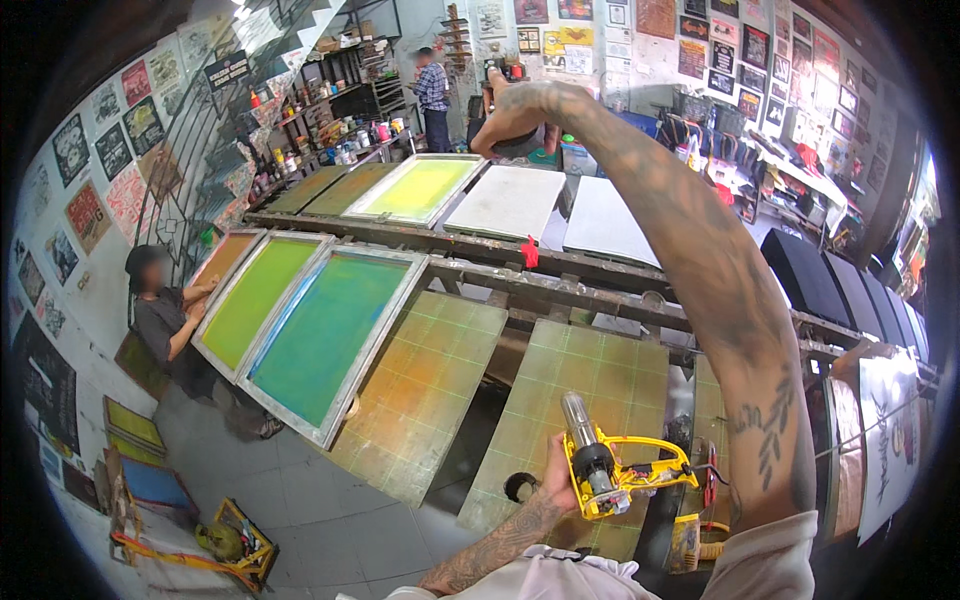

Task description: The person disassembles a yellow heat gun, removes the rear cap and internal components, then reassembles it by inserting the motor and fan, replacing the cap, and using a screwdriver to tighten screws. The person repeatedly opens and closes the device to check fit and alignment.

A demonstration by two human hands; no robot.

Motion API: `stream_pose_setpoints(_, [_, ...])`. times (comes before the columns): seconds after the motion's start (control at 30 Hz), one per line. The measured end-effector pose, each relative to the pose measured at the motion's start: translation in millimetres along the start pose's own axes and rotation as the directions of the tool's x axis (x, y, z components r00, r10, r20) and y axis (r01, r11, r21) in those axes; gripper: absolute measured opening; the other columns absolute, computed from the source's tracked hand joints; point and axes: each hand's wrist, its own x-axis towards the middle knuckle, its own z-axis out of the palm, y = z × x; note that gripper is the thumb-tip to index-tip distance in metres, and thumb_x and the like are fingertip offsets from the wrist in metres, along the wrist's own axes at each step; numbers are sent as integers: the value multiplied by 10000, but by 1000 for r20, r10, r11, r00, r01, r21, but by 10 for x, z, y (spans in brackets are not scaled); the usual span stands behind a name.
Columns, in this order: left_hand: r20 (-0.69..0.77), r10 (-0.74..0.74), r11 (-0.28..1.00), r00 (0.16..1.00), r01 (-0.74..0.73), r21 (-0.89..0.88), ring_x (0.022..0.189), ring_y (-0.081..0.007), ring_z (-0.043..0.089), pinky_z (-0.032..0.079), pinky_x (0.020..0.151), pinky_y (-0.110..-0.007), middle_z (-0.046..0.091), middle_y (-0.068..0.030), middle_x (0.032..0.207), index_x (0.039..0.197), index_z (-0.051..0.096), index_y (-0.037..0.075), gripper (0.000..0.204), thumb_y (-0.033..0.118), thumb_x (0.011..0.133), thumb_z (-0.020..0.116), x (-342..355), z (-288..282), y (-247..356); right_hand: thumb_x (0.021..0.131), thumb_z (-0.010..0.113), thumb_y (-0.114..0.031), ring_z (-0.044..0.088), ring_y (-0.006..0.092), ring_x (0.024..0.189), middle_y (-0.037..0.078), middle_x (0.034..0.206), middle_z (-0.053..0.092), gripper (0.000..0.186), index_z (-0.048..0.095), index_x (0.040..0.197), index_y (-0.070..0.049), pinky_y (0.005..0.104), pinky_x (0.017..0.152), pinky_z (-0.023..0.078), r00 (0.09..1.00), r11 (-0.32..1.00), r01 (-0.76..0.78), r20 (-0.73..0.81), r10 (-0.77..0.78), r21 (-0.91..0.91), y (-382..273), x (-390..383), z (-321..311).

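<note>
My left hand [557,478] is closed round the side of a yellow heat gun [600,470]. The gun's housing is opened, so the metal nozzle tube, black collar, wires and inner parts show. Its nozzle points away from me. My right arm stretches far up across the view, and the right hand [515,118] is bent at the wrist, well apart from the gun. Its fingers are partly hidden, and I cannot make out whether they hold anything. A black ring [520,487] lies on the board beside my left hand. A yellow plastic piece [686,540] sits to the right, near my body.
Flat print boards [425,390] line a long metal rack. Framed screens [325,340] with green and teal mesh rest on it at left. A seated person [165,320] works beyond them; another person [433,100] stands at the back. Dark panels [810,280] stand at right.
</note>
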Motion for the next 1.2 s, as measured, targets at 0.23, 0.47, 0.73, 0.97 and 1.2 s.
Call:
stream_pose_setpoints(0.23, [9, 109, 994, 994, -109, -22, 1074, -399, 693, 581, 938, -581, 692, -216, 1203, 1330, 608, 111, 615, 590, 1073, 320, -181, -61, -122, 675, 824, -453, 720, 323, 754, 216, 1119, 649, 941, 399, 1399, -30, 444, 615, 632, 999, 1000, -20, 41, 19, 10, -256, 591, 172])
stream_pose_setpoints(0.47, [10, 43, 998, 999, -42, -49, 1075, -399, 687, 574, 938, -585, 697, -210, 1189, 1309, 610, 97, 606, 577, 1067, 329, -25, 58, -168, 715, 801, -441, 720, 343, 737, 263, 1078, 675, 1086, 238, 1540, -14, 452, 527, 616, 997, 998, 39, -71, -36, 51, 124, 83, 153])
stream_pose_setpoints(0.73, [-126, 106, 993, 986, -111, -37, 1090, -402, 675, 532, 1002, -611, 698, -212, 1178, 1274, 613, 56, 643, 586, 1023, 348, 149, 160, 271, 697, 834, -180, 505, 200, 900, 108, 1086, 465, 719, 407, 1267, -79, 372, 831, 478, 894, 885, 323, -414, -169, 336, 760, -2713, 1171])
stream_pose_setpoints(0.97, [-87, -4, 996, 996, -3, -85, 1162, -413, 629, 484, 1061, -610, 658, -256, 1221, 1280, 606, 37, 613, 530, 1024, 346, 483, 274, 364, 568, 985, -205, 570, 218, 991, 106, 1121, 533, 887, 430, 1250, -84, 378, 914, 474, 814, 675, -48, -363, 454, 736, 1154, -5006, 2371])
stream_pose_setpoints(1.2, [-310, -66, 997, 948, 48, -64, 1045, -413, 699, 549, 982, -617, 703, -247, 1145, 1225, 618, 81, 570, 550, 1027, 361, 612, 246, 389, 778, 922, -150, 588, 241, 1226, 123, 1333, 604, 734, 555, 1409, -69, 352, 987, 503, 619, 213, 65, -207, 758, 975, 674, -5324, 2881])
